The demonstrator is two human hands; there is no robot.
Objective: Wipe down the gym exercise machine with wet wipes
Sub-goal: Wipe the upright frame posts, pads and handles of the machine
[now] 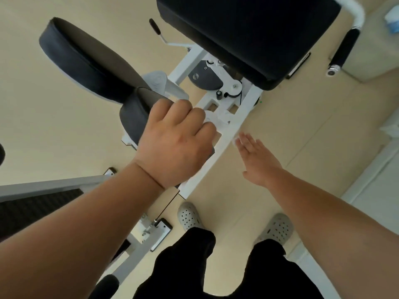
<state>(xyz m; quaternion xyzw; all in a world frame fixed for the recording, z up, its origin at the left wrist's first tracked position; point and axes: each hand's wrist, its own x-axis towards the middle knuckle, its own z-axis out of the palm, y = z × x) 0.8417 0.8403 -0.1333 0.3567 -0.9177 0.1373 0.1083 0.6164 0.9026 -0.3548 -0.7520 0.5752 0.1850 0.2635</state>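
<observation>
The gym machine's white frame bar (218, 156) runs diagonally through the middle, below a black seat pad (248, 35). My left hand (174, 143) is curled over the frame's cross-piece and grips a crumpled white wet wipe (218, 118) that shows past the knuckles. My right hand (257, 158) is lower, with straight fingers laid flat along the bar's right side. A small white scrap sits at its fingertips; I cannot tell if it is a wipe. Two dark leg pads (86, 61) lie to the left of my left hand.
A blue-and-white wipes pack (391, 20) lies on the floor at the top right, beyond a black grip handle (345, 48). A ribbed footplate (32, 208) fills the left edge. My feet in grey clogs (189, 215) stand by the bar's near end.
</observation>
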